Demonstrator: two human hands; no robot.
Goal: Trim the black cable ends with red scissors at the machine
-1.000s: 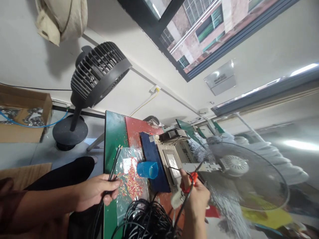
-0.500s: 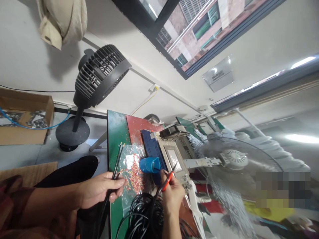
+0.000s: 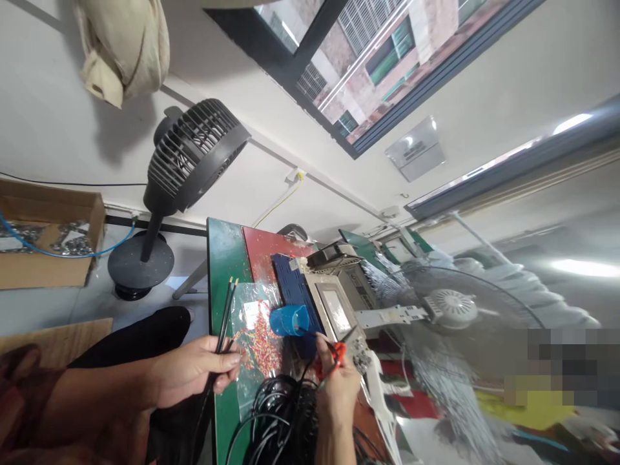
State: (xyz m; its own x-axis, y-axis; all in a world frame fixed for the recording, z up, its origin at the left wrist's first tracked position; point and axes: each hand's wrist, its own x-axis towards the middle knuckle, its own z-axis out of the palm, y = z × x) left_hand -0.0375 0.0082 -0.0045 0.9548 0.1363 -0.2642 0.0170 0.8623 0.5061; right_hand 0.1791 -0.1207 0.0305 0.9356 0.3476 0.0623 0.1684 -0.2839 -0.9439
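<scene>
Several black cables (image 3: 225,316) are gripped between the thumb and fingers of my left hand (image 3: 198,369), their bared, copper-coloured ends pointing up over the table edge. My right hand (image 3: 339,387) is closed around red-handled scissors (image 3: 340,353), whose dark blade points up and right. Its thumb and forefinger also pinch a black cable end beside the mouth of a blue cup (image 3: 285,321), which lies tilted. Between my hands, small red and yellow pieces (image 3: 265,349) are spread on a clear plastic bag (image 3: 246,400). Below lies a tangled coil of black cable (image 3: 271,413).
The green table (image 3: 220,258) carries a red mat (image 3: 264,248), a blue slotted block (image 3: 293,278) and a beige machine with a screen (image 3: 334,307). A dark floor fan (image 3: 194,148) stands left. A caged fan (image 3: 450,310) is at right. An open carton (image 3: 53,271) holds metal parts.
The scissors have turned in my right hand, their red handles now further right and the blade lower. My left hand keeps the cables in nearly the same place. The camera view has shifted slightly.
</scene>
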